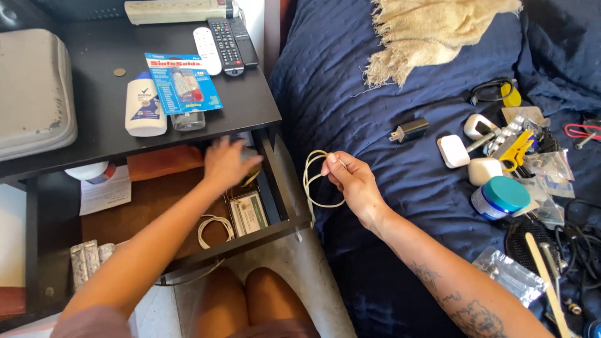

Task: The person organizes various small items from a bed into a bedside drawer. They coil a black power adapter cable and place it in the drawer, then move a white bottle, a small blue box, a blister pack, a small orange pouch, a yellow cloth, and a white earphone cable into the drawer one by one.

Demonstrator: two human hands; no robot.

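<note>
My right hand [354, 182] pinches a coiled white cable [315, 181] and holds it up over the edge of a dark blue bedspread [350, 81]. My left hand [225, 164] reaches into the open drawer [275, 188] of a black nightstand, blurred, fingers spread over small items at the back; whether it grips anything I cannot tell. Inside the drawer lie another coiled white cable [215, 228], a flat box [248, 213] and an orange-brown cloth [164, 161].
On the nightstand top [94, 94] lie a white bottle [144, 105], a blue blister pack [183, 82], two remotes [225, 42] and a grey case [32, 91]. Scattered across the bed are a black charger plug [408, 131], white earbud cases [454, 151], a teal-lidded jar [501, 197] and cables.
</note>
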